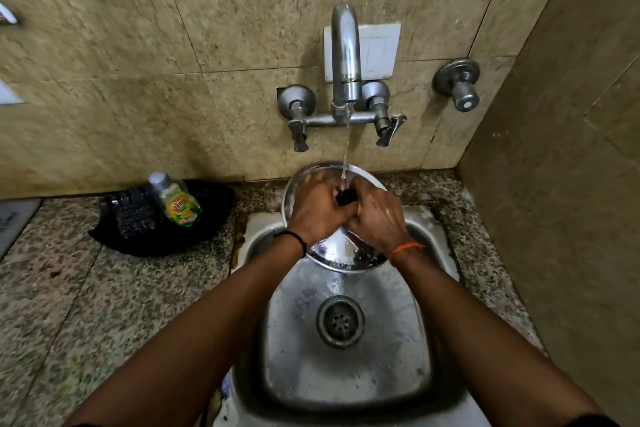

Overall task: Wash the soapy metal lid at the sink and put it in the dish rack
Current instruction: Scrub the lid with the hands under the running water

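Observation:
A round metal lid (341, 258) with a black knob (345, 197) is held over the steel sink (346, 354), under the running tap (344, 55). A thin stream of water falls onto the knob. My left hand (317, 210) lies on the lid's left side, fingers curled by the knob. On the right side, my right hand (377, 220) covers the lid, touching the left hand near the knob. Both hands grip the lid, whose middle is hidden under them. No dish rack is in view.
A dish-soap bottle (178, 199) and a scrub pad (133, 217) lie in a black tray (152, 243) on the granite counter, left of the sink. Two tap handles (389, 130) jut from the tiled wall. A side wall stands close on the right.

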